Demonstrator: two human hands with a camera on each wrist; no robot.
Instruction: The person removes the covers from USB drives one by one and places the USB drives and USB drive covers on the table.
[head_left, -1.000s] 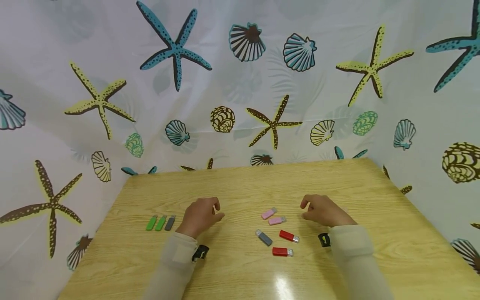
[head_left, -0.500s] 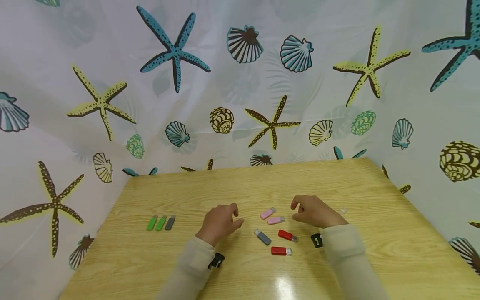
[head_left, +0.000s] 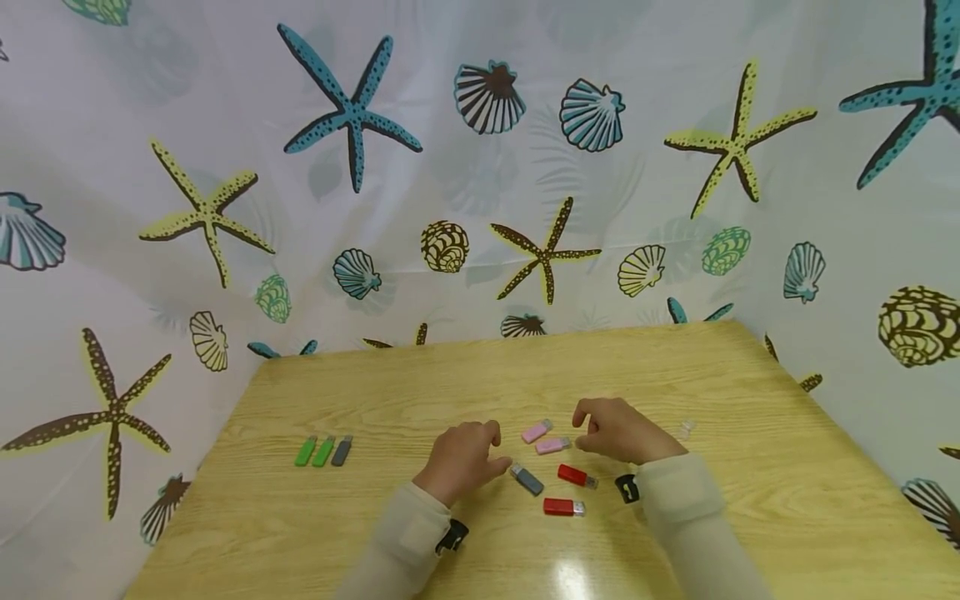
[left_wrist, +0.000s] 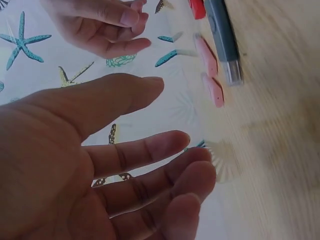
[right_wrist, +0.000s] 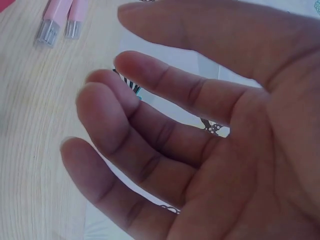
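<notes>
My left hand (head_left: pixel 461 461) hovers with relaxed, parted fingers just left of a grey USB stick (head_left: pixel 527 480); nothing is in its grasp, as the left wrist view confirms. My right hand (head_left: pixel 621 431) hangs loosely bent beside two pink USB sticks (head_left: pixel 552 446), thumb and fingers apart and holding nothing. Both pink sticks also show at the top left of the right wrist view, their clear-capped ends (right_wrist: pixel 48 32) toward the hand. A red USB stick (head_left: pixel 573 476) lies between the hands, and a second red USB stick (head_left: pixel 562 507) sits nearer the front.
Two green USB sticks (head_left: pixel 315 452) and another grey USB stick (head_left: pixel 342 451) stand in a row at the left of the wooden table (head_left: pixel 420 375). A small clear object (head_left: pixel 686 427) lies behind the right wrist. A patterned cloth (head_left: pixel 480 167) surrounds the table.
My left hand has moved right, from near the left row to beside the loose grey USB stick. My right hand has shifted slightly left toward the pink sticks, uncovering the clear object.
</notes>
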